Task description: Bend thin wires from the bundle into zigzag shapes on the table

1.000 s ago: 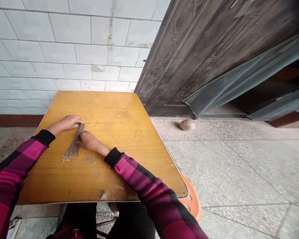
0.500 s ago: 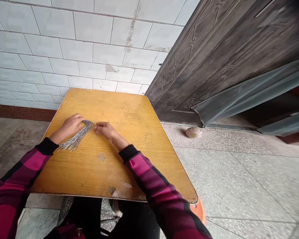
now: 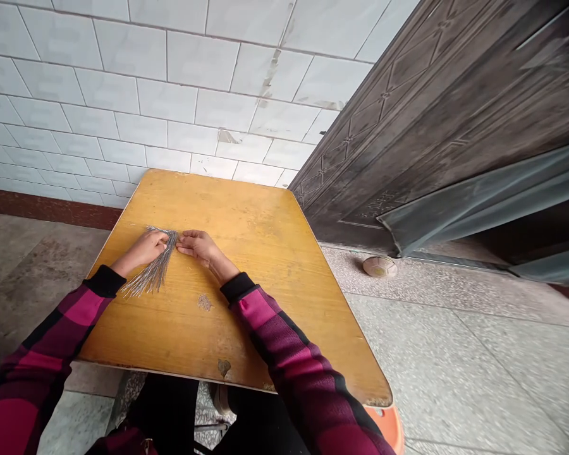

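Note:
A bundle of thin silvery metal wires (image 3: 149,276) lies on the yellow wooden table (image 3: 246,253), bent over at its upper end. The loose ends fan out toward the near left, and other ends poke out behind my left hand. My left hand (image 3: 146,248) rests on the bundle, its fingers curled inside the bend and closed on the wires. From the right, my right hand (image 3: 200,245) meets the outer side of the bend, fingers drawn together at the tips. Whether a wire sits between those fingertips is too small to tell.
White wall tiles (image 3: 171,101) rise behind the table's far edge. To the right stands a dark carved door (image 3: 384,107) with a hanging greenish curtain (image 3: 436,202). A worn ball (image 3: 380,266) lies on the floor, and an orange stool (image 3: 391,420) shows under the table's near right corner.
My left hand has shifted from the bundle's left side into its bend, fingers curling on the wires. My right fingertips have come closer to the bend. The view has swung slightly left.

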Demonstrator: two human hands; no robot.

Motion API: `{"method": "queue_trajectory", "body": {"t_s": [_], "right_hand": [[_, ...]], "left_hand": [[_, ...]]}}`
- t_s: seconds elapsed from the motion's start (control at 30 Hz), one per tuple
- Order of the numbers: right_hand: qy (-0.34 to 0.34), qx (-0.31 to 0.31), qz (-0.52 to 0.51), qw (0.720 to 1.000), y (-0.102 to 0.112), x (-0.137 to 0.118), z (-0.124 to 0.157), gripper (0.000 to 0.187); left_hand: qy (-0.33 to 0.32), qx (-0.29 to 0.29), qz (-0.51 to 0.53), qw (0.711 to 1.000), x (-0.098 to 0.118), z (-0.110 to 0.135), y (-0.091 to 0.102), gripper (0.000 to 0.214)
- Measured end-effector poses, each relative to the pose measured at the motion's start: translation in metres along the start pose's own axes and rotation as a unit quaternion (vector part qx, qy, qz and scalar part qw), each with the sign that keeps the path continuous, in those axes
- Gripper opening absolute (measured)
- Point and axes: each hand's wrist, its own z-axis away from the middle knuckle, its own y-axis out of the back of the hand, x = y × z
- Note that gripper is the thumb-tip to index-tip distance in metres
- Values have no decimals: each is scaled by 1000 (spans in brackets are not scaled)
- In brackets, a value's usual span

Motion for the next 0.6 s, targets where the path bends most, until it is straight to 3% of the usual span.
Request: {"method": "queue_trajectory", "body": {"t_s": [0.13, 0.33, 0.47, 0.6], "right_hand": [[17, 27, 105, 994, -2, 1, -11, 12], [-9, 29, 237, 971, -14, 4, -39, 26], [-34, 30, 252, 967, -19, 3, -48, 27], [-50, 34, 200, 978, -15, -1, -41, 25]], "left_hand": [[-8, 27, 24, 999, -3, 0, -1, 23], [-14, 49, 36, 998, -11, -3, -11, 17], [-38, 59, 37, 997, -16, -3, -17, 20], [-72, 64, 9, 995, -17, -2, -21, 28]]}}
